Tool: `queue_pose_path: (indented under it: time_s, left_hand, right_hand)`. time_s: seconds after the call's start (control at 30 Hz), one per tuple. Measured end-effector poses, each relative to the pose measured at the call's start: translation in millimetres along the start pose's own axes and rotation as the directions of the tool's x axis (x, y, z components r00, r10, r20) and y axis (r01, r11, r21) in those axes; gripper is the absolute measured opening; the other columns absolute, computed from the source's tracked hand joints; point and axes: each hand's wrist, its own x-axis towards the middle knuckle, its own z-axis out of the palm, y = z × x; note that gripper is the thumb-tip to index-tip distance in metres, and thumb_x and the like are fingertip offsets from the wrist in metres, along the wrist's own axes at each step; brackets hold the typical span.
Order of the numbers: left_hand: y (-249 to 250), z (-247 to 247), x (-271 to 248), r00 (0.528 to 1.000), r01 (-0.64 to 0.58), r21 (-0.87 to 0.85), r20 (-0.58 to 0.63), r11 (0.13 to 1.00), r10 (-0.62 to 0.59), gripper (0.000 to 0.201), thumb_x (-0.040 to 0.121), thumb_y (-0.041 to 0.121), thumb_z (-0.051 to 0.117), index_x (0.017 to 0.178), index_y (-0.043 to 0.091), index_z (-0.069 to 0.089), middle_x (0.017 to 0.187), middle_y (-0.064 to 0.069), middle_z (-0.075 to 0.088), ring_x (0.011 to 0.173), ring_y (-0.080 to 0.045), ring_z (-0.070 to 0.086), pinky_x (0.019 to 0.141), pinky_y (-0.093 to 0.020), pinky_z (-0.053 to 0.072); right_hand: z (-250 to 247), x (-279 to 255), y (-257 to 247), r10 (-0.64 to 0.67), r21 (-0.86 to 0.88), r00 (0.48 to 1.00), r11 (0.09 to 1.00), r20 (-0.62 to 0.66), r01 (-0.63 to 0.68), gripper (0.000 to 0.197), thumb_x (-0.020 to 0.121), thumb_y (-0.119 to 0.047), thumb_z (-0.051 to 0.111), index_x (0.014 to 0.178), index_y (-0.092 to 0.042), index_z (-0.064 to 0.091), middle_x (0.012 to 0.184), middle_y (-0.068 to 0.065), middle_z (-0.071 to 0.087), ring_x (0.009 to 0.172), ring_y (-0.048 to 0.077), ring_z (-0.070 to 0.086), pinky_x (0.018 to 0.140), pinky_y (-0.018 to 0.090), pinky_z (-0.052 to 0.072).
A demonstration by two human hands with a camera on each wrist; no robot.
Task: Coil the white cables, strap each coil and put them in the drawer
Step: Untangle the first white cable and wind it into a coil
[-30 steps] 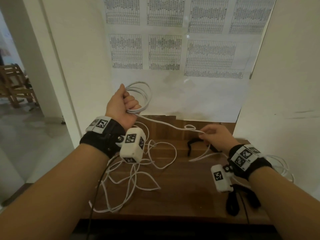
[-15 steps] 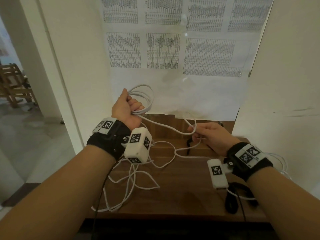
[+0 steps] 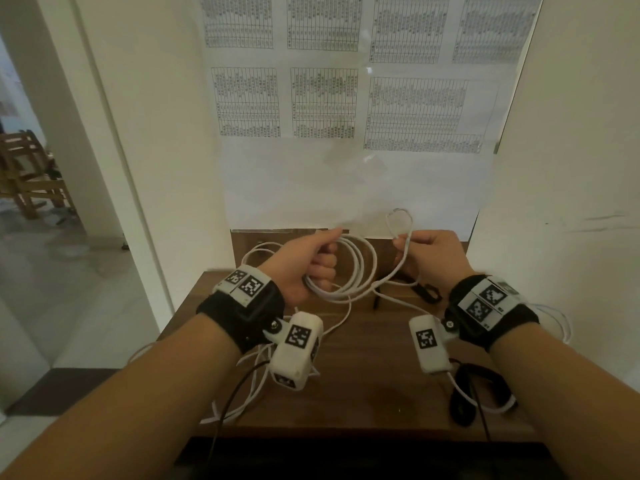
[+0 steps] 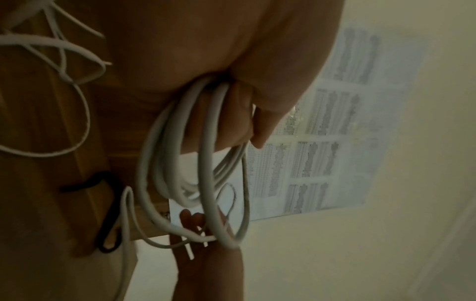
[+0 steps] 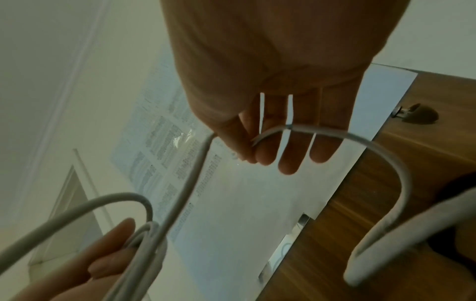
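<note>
1. Head view: left hand [image 3: 313,263] clenched round a coil [image 3: 356,268] of white cable, several loops, held above the wooden table [image 3: 363,375].
2. Right hand [image 3: 433,251] pinches the free run of that same cable; a small loop [image 3: 400,221] stands up above the fingers.
3. Only the head view shows the loose cable [image 3: 242,386] tangled on the table under the left wrist, and more white cable by the right wrist at the table's right edge.
4. Black straps: one [image 3: 424,292] lies on the table near the right hand, another [image 3: 467,393] near the front right corner.
5. Left wrist view adds: loops hang from the fist [image 4: 231,106]; at least three strands, round section, smooth, white.
6. Right wrist view adds: the cable sits between thumb and forefinger [image 5: 244,142], other fingers straight; a knob [image 5: 401,112] shows on the wood front.
7. Drawer contents: not visible in any view.
</note>
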Motion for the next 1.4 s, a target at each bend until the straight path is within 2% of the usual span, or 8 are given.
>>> queue_pose_path:
  time_s: [0.27, 0.4, 0.53, 0.63, 0.77, 0.87, 1.23, 1.4]
  left_hand:
    - [-12, 22, -7, 0.995, -0.101, 0.596, 0.071, 0.797, 0.073, 0.03, 0.1, 0.035, 0.058, 0.089, 0.01, 0.071, 0.053, 0.004, 0.049, 0.039, -0.007, 0.033, 0.04, -0.018, 0.026]
    - [-26, 24, -2, 0.992, -0.114, 0.589, 0.021, 0.8, 0.126, 0.032, 0.098, 0.029, 0.063, 0.104, -0.002, 0.072, 0.059, -0.001, 0.061, 0.042, -0.01, 0.038, 0.045, -0.024, 0.027]
    - [-28, 22, -2, 0.974, -0.188, 0.593, 0.008, 0.783, 0.227, 0.014, 0.092, 0.013, 0.07, 0.083, 0.003, 0.07, 0.049, 0.006, 0.054, 0.041, -0.007, 0.043, 0.047, -0.021, 0.033]
    - [-26, 18, -6, 0.91, -0.342, 0.711, 0.086, 0.615, 0.406, 0.007, 0.088, 0.005, 0.071, 0.087, 0.011, 0.075, 0.055, 0.013, 0.064, 0.05, 0.003, 0.055, 0.057, -0.015, 0.042]
    - [-20, 11, -4, 0.818, -0.448, 0.623, -0.004, 0.641, 0.576, 0.012, 0.086, 0.012, 0.073, 0.091, 0.002, 0.077, 0.075, -0.018, 0.071, 0.068, -0.016, 0.061, 0.065, -0.032, 0.047]
    - [-21, 5, 0, 0.764, -0.494, 0.594, -0.052, 0.635, 0.643, 0.022, 0.089, 0.013, 0.073, 0.081, -0.006, 0.068, 0.057, -0.006, 0.058, 0.053, -0.016, 0.051, 0.055, -0.033, 0.042]
    - [-10, 6, -2, 0.687, -0.549, 0.588, -0.088, 0.594, 0.722, 0.02, 0.091, 0.012, 0.071, 0.077, 0.025, 0.069, 0.053, 0.014, 0.058, 0.047, -0.007, 0.049, 0.052, -0.027, 0.04]
    - [-4, 11, 2, 0.643, -0.407, 0.874, 0.069, 0.264, 0.763, 0.018, 0.096, 0.021, 0.064, 0.078, 0.019, 0.067, 0.069, 0.008, 0.061, 0.063, -0.002, 0.053, 0.062, -0.011, 0.037]
  right_hand:
    - [8, 2, -20, -0.252, -0.31, 0.958, 0.908, 0.138, 0.283, 0.009, 0.089, -0.019, 0.073, 0.095, -0.017, 0.08, 0.083, 0.006, 0.076, 0.077, 0.018, 0.071, 0.075, 0.032, 0.058]
    - [15, 1, -26, -0.306, -0.357, 0.937, 0.868, 0.166, 0.346, 0.011, 0.09, -0.016, 0.071, 0.093, -0.02, 0.08, 0.086, -0.004, 0.075, 0.082, 0.009, 0.068, 0.079, 0.029, 0.056]
    - [17, -8, -32, -0.311, -0.309, 0.9, 0.862, 0.305, 0.402, 0.016, 0.094, -0.011, 0.066, 0.103, -0.015, 0.078, 0.092, -0.003, 0.076, 0.083, 0.011, 0.071, 0.077, 0.028, 0.059]
    - [15, -14, -35, -0.262, -0.217, 0.885, 0.906, 0.385, 0.363, 0.014, 0.093, -0.017, 0.07, 0.102, -0.018, 0.079, 0.087, 0.002, 0.078, 0.08, 0.02, 0.074, 0.076, 0.036, 0.062]
    - [14, -15, -36, -0.199, -0.083, 0.885, 0.963, 0.421, 0.256, 0.015, 0.095, -0.02, 0.067, 0.104, -0.016, 0.079, 0.088, 0.012, 0.078, 0.083, 0.036, 0.073, 0.082, 0.05, 0.061]
    - [19, -14, -37, -0.171, -0.038, 0.886, 0.977, 0.431, 0.208, 0.017, 0.097, -0.023, 0.065, 0.104, -0.016, 0.078, 0.091, 0.017, 0.076, 0.086, 0.043, 0.072, 0.085, 0.056, 0.059]
    - [29, -22, -38, -0.125, 0.209, 0.954, 0.976, 0.272, 0.068, 0.027, 0.094, -0.001, 0.053, 0.113, -0.006, 0.072, 0.111, 0.016, 0.072, 0.101, 0.031, 0.069, 0.084, 0.039, 0.06]
    - [28, -21, -34, -0.193, 0.022, 0.893, 0.979, 0.408, 0.202, 0.063, 0.075, -0.038, 0.081, 0.132, -0.016, 0.064, 0.122, 0.002, 0.071, 0.112, 0.02, 0.068, 0.097, 0.042, 0.055]
